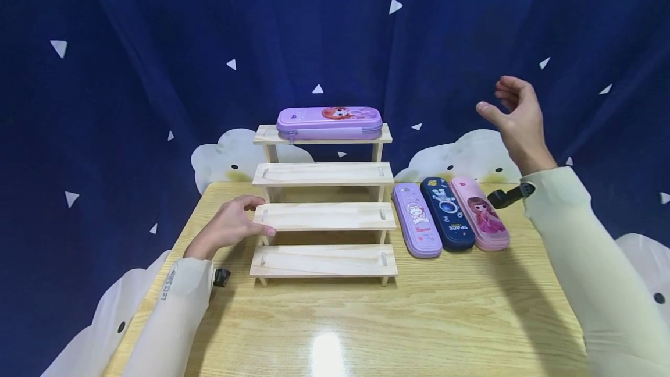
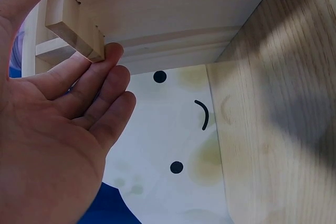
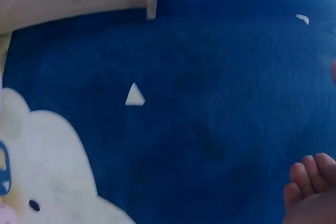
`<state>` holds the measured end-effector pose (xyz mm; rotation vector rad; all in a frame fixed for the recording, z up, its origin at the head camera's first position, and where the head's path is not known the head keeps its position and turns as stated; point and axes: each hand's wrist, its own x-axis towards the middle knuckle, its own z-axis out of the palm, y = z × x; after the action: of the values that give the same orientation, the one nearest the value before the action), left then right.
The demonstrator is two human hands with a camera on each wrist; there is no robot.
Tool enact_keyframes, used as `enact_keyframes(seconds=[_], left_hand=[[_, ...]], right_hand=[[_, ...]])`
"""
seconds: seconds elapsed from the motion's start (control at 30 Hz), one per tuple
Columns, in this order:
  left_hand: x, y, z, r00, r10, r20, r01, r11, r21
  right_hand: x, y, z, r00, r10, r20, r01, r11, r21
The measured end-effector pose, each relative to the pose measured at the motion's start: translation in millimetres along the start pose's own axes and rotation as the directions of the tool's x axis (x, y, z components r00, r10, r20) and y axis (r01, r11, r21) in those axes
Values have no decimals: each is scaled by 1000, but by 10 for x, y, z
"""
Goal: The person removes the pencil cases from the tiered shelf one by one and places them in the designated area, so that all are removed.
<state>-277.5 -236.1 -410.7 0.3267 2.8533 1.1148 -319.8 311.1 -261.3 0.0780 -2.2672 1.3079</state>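
Observation:
A stepped wooden display shelf (image 1: 324,216) with several tiers stands on the table. My left hand (image 1: 234,223) holds its left end at the second tier from the bottom, thumb at the front edge and fingers behind. In the left wrist view, the fingertips (image 2: 113,53) touch the end of a wooden piece. A lilac pencil case (image 1: 330,123) with a red-haired doll picture lies lengthwise on the top tier. My right hand (image 1: 519,124) is raised in the air at the right, fingers loosely bent, with nothing in it.
Right of the shelf, a lilac pencil case (image 1: 417,220), a navy space pencil case (image 1: 447,214) and a pink doll pencil case (image 1: 479,213) lie side by side on the wooden table (image 1: 419,324). A dark blue curtain (image 1: 335,34) with white triangles and clouds hangs behind.

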Motion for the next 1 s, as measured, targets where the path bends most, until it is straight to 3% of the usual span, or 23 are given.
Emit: enact_keyframes(seconds=[0.23,0.53,0.8,1.0], left_hand=[[-4,5,-14,1000,-6,5,6,1000,-6],[-6,15,-5,1000,-7,5,7,1000,-11],[6,-4,30,1000,0,8,1,1000,-12],[5,-11,13,1000,-11,6,11,1000,-3]], right_hand=[[96,-264,237,993,-85,77,82,996,40],[134,-564,583,965,-163,205,150,986,78],[134,-685,959,922,-237,305,236,971,42],[163,-699,1257,894,-236,382,260,966,-11]])
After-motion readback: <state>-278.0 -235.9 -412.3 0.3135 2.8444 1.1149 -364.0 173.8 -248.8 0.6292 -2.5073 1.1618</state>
